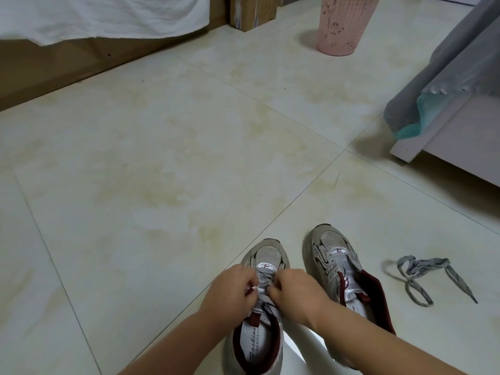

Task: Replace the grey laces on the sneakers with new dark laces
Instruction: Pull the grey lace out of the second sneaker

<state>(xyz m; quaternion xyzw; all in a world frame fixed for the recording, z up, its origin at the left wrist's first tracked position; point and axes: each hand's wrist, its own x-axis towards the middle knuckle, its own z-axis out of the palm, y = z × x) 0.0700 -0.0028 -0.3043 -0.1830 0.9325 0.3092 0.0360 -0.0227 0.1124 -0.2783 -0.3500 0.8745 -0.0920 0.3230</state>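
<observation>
While the right sneaker [349,274] stands bare beside its pulled grey lace [422,277] on the floor [162,171], left hand [230,290] and right hand [296,290] each pinch the left sneaker's lace [263,288]; unthreading it looks next.

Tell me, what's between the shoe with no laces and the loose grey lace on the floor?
Nothing: the head view shows bare floor tile between the unlaced sneaker and the loose grey lace.

bare forearms, no sleeves, two hands

We see soft, even indoor light, faint glare on the pale floor tiles [189,147], a blurred shadow under the grey cloth [443,77], wide-angle bending at the edges, slight overall softness.
</observation>
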